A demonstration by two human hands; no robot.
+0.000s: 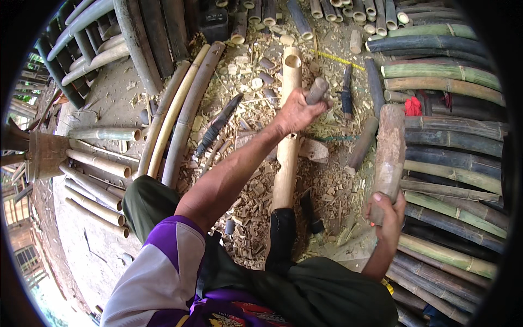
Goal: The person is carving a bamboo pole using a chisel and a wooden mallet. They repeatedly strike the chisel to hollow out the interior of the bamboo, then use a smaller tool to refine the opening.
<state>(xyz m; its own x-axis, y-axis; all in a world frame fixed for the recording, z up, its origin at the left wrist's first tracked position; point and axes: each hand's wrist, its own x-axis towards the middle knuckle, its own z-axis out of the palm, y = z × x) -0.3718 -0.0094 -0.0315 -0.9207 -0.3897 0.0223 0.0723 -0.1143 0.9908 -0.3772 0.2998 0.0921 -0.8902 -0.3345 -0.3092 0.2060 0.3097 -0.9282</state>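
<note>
My left hand [299, 113] is closed around a thick round wooden handle [317, 89], apparently a chisel's; its lower end is hidden behind the hand. This hand is over a pale bamboo pole [285, 182], with a notched opening showing just below the wrist. The pole lies lengthwise in front of me, its hollow end away from me. To the right, my right hand [388, 210] grips the near end of a heavy wooden mallet [390, 144], a rough club-shaped block held apart from the handle. The pole's near end meets a dark-covered foot [280, 234] between my legs.
Wood chips [261, 212] cover the ground. A dark-wrapped knife [218, 125] lies left of the pole, another wrapped tool [347, 92] right of it. A yellow measuring tape [338, 59] lies beyond. Stacked bamboo poles [447, 84] line the right; long poles [193, 111] lie left.
</note>
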